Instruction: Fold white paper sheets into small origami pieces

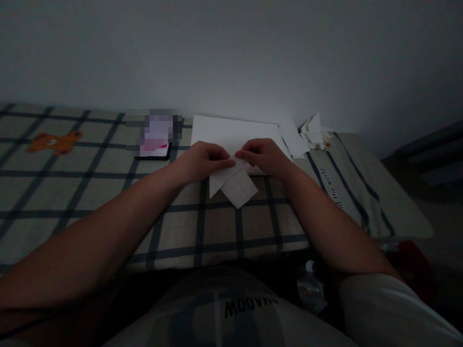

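In a dim room, a person's two bare hands meet over a folded white paper (pixel 233 185) on a bed (pixel 108 193) covered with a beige cloth crossed by dark check lines. The left hand (pixel 202 161) is curled, its fingertips pressed onto the paper's upper edge; the right hand (pixel 262 155) is likewise closed down, thumb and fingers pinching the same edge from the other side — the two hands nearly touch. The paper lies toward the far edge of the bed, its lower flaps fanning out in points toward the person.

Just beyond the hands, against the wall, rests a larger white sheet (pixel 231 130). To its right, near the bed's far right corner, sits a loose pile of paper pieces (pixel 307 132) — some folded, some flat. Left of the sheet lies a phone (pixel 155 140), its screen blurred out. An orange bear figure (pixel 54 142) is printed on the cloth near the far left edge, well apart from the hands.
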